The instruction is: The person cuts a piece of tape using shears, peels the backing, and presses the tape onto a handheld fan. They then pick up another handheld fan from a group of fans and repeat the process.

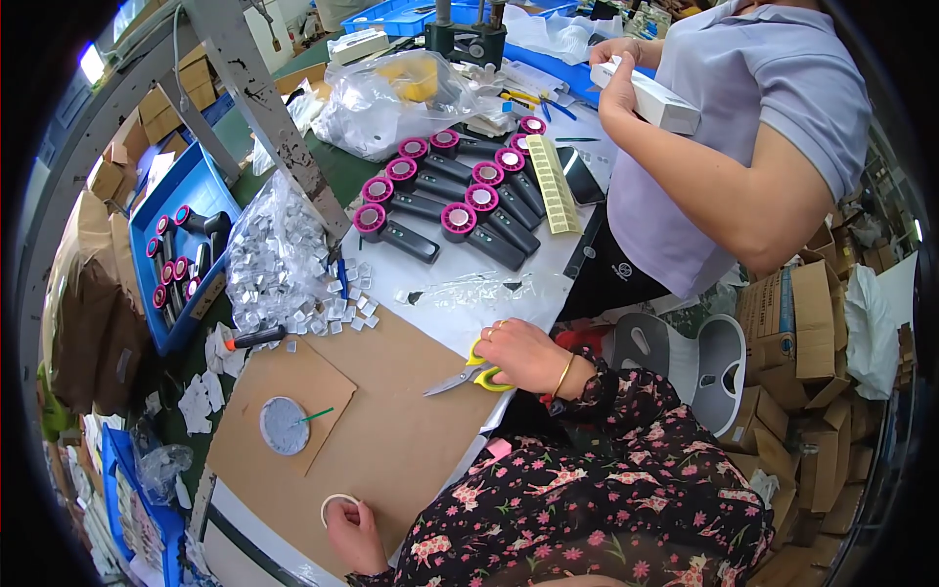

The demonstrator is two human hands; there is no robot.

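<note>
My right hand (520,356) grips a pair of scissors (456,381) by the yellow handles, over the right edge of the brown board (391,411). Their metal blades point left. Near the board's front edge, my left hand (354,536) is closed on a pale ring (338,498) that looks like a narrow tape roll; part of it is hidden by the fingers. A round dish (285,427) of grey-white material, with a thin green stick (320,414) in it, sits on a smaller brown board (328,391) to the left. Clear film (479,293) lies beyond the scissors.
Several dark handheld devices (411,238) with magenta round heads lie ahead, beside a yellow label strip (554,186). A bag of small clear squares (279,259) spills at left, near a blue tray (181,254). At right, a co-worker holds a white box (657,101).
</note>
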